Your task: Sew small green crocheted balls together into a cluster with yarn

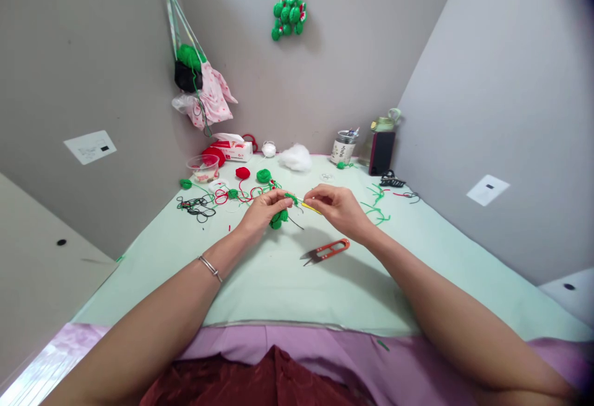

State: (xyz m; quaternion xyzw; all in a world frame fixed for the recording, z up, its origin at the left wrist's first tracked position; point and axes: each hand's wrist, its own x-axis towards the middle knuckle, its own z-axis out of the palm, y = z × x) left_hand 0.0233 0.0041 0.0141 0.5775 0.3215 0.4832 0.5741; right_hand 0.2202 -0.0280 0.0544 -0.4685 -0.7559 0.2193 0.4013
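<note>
My left hand [265, 209] pinches a green crocheted piece [278, 219] above the middle of the table. Part of that piece hangs below the fingers, with a dark yarn end trailing to the right. My right hand [338, 207], closed in a pinch, grips a crochet hook [312, 208] with a yellow handle. Its thin metal shaft points left and meets the green work at my left fingertips. Whether the tip is inside a stitch is too small to tell. Orange thread snips [327, 250] lie on the cloth just below my right hand, blades to the left.
Green yarn [263, 176], red yarn [242, 172] and tangled black yarn [197, 207] lie left. Behind are a tissue box [236, 150], white stuffing [296, 158], a pen tin [343, 148] and a phone [382, 153]. Green scraps [378, 213] and a black claw clip [392, 179] lie right.
</note>
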